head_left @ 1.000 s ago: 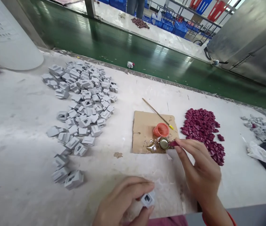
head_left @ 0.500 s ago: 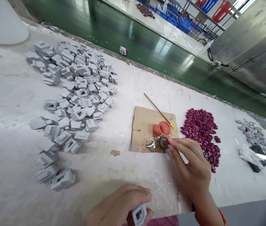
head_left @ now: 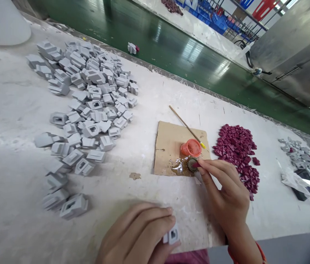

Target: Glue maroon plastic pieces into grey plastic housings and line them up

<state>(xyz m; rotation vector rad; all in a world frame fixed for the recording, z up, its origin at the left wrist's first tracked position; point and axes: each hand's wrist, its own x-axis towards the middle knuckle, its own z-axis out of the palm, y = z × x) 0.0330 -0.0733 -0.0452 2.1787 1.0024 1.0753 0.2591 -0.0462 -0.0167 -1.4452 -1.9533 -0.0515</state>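
Observation:
Near the front edge of the table, my left hand [head_left: 141, 233] is closed around a grey plastic part [head_left: 173, 234] with a square hole in its end. Thumb and fingertips of my right hand [head_left: 225, 189] pinch a small maroon piece [head_left: 196, 165] at a bottle cap [head_left: 191, 164]; the piece overlaps the cap's rim. The cap sits on a piece of cardboard [head_left: 163, 137], beside a puddle of shiny clear liquid [head_left: 179, 167]. Just behind the cap stands a small red cup [head_left: 192, 147]. A thin stick with a yellow end [head_left: 184, 123] lies across the cardboard's back edge.
A large heap of grey parts [head_left: 94, 95] spreads over the left side. Maroon pieces [head_left: 234, 143] are piled right of the cardboard. Farther right lie small grey pieces [head_left: 299, 156] and a black box with clear plastic [head_left: 303, 183]. A green conveyor belt [head_left: 166, 51] runs behind.
My left hand has turned and lifted slightly, with the grey part still in it. My right hand stays at the cap. A grey-and-maroon part on the belt has shifted left.

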